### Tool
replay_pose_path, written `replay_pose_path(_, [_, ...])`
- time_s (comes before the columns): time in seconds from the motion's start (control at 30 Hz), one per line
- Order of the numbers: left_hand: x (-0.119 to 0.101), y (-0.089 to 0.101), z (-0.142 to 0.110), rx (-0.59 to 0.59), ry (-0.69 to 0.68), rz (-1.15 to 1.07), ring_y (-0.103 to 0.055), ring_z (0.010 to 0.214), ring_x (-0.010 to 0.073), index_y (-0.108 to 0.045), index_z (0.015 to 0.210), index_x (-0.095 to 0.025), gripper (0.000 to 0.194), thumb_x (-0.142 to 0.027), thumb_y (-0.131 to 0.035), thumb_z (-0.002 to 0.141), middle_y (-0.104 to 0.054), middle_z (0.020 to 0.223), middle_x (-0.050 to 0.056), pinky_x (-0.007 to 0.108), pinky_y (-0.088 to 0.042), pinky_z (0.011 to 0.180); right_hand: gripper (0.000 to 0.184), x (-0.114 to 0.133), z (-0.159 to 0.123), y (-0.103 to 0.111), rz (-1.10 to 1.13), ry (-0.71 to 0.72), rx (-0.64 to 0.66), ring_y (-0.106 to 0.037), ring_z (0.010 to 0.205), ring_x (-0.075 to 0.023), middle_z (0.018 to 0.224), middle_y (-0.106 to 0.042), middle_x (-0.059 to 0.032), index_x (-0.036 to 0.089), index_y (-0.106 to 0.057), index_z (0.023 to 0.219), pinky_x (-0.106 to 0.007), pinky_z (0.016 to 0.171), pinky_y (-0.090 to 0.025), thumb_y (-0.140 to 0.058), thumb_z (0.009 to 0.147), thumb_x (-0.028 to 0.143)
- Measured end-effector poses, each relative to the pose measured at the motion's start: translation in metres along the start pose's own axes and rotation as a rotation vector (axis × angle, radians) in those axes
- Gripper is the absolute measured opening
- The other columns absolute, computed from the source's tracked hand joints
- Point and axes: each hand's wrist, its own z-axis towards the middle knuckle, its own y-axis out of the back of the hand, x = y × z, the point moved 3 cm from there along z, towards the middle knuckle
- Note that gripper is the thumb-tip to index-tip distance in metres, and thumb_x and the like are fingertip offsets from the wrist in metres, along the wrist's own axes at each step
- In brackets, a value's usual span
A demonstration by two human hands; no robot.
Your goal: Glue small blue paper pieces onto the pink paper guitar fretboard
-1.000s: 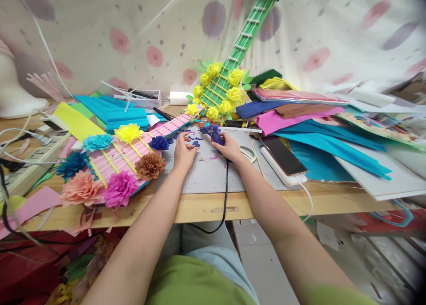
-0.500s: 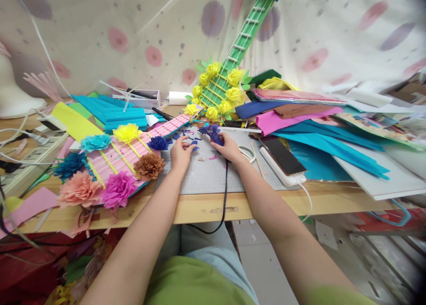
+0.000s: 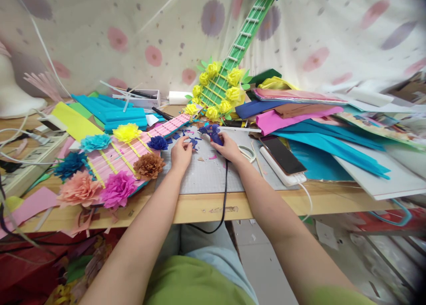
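My right hand [image 3: 229,148] is closed round the handle of a blue hot glue gun [image 3: 211,131], whose nozzle points left toward my other hand. From its grip a black cord runs down over the table edge. My left hand [image 3: 181,155] has its fingers bent in a pinch on a small dark blue paper piece [image 3: 193,142], partly hidden by the fingertips. Just left of that hand lies a pink paper guitar [image 3: 109,158] decorated with paper flowers, among them a dark blue flower [image 3: 157,143] and a brown flower [image 3: 149,166].
Blue and pink scraps lie on the grey cutting mat [image 3: 199,183]. A green paper guitar [image 3: 229,69] with yellow roses leans at the back. At right are a phone [image 3: 282,155] on a white power bank and stacked coloured paper [image 3: 326,136]. A power strip [image 3: 33,163] sits at left.
The blue paper piece has turned slightly in my left fingers, which have shifted a little. My right hand and the glue gun stay almost still.
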Motion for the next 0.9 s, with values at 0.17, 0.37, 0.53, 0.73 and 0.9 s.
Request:
replay_pose_path(0.17, [-0.0012, 0.0019, -0.0011, -0.02, 0.03, -0.048, -0.063, 0.058, 0.0116, -0.06, 0.089, -0.018, 0.019, -0.014, -0.062, 0.071, -0.067, 0.082, 0.002, 0.024, -0.049, 0.06, 0.041, 0.0001, 0.0004, 0.0001, 0.006, -0.008, 0.004, -0.061, 0.087, -0.022, 0.099, -0.065, -0.0078, 0.019, -0.05, 0.107, -0.035, 0.077, -0.044, -0.061, 0.075, 0.042])
replay_pose_path(0.37, [-0.0009, 0.0028, -0.0015, -0.007, 0.006, -0.003, -0.062, 0.058, 0.013, -0.063, 0.077, -0.019, 0.006, -0.025, -0.062, 0.073, -0.064, 0.066, -0.001, 0.025, -0.047, 0.062, 0.041, -0.0018, 0.0016, -0.0007, 0.021, -0.003, 0.003, -0.061, 0.09, -0.0217, 0.102, -0.065, -0.0068, 0.02, -0.051, 0.107, -0.035, 0.079, -0.045, -0.061, 0.074, 0.042])
replay_pose_path(0.53, [-0.0001, 0.0018, -0.0007, 0.027, 0.008, 0.04, -0.063, 0.06, 0.0141, -0.064, 0.075, -0.02, 0.008, -0.028, -0.06, 0.074, -0.066, 0.066, -0.001, 0.026, -0.046, 0.064, 0.042, -0.0035, 0.0022, -0.0019, 0.044, 0.006, -0.016, -0.061, 0.092, -0.0221, 0.104, -0.064, -0.007, 0.02, -0.051, 0.108, -0.036, 0.081, -0.045, -0.062, 0.074, 0.043])
replay_pose_path(0.73, [0.0009, -0.001, -0.0001, 0.091, -0.012, 0.116, -0.061, 0.06, 0.0145, -0.065, 0.08, -0.021, 0.014, -0.027, -0.053, 0.078, -0.068, 0.071, 0.0, 0.027, -0.046, 0.063, 0.045, 0.001, 0.0048, -0.0045, 0.132, -0.011, -0.077, -0.062, 0.092, -0.0204, 0.107, -0.064, -0.0064, 0.022, -0.051, 0.109, -0.035, 0.082, -0.046, -0.064, 0.072, 0.045])
replay_pose_path(0.9, [-0.0001, 0.0006, 0.0011, 0.047, -0.073, 0.238, -0.057, 0.065, 0.017, -0.068, 0.078, -0.023, 0.02, -0.03, -0.05, 0.081, -0.066, 0.073, 0.002, 0.03, -0.045, 0.067, 0.045, 0.0054, 0.0062, -0.009, 0.125, -0.039, -0.073, -0.062, 0.092, -0.0218, 0.102, -0.066, -0.0079, 0.019, -0.054, 0.11, -0.036, 0.083, -0.046, -0.061, 0.074, 0.045])
